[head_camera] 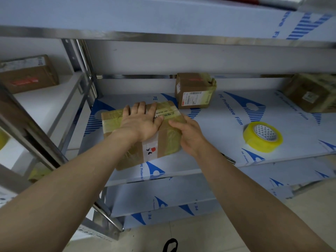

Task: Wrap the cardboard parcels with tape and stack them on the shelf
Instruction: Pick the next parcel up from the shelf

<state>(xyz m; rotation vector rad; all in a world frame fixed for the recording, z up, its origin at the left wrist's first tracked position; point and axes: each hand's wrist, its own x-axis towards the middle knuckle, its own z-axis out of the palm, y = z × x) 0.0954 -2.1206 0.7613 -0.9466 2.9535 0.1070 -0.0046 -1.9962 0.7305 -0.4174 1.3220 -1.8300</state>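
Observation:
A flat cardboard parcel (163, 142) wrapped in yellowish tape lies on the steel shelf (218, 135) covered with white and blue protective film. My left hand (141, 122) presses flat on the parcel's top with straight fingers. My right hand (189, 135) grips the parcel's right edge, thumb on top and fingers curled round the side. A roll of yellow tape (262, 137) lies on the shelf to the right of the parcel, apart from both hands.
A smaller taped parcel (195, 90) stands behind at the back of the shelf. Another parcel (312, 93) sits at the far right. A box (29, 73) rests on the neighbouring shelf to the left. An upper shelf (163, 35) overhangs. Steel uprights (85, 70) stand left.

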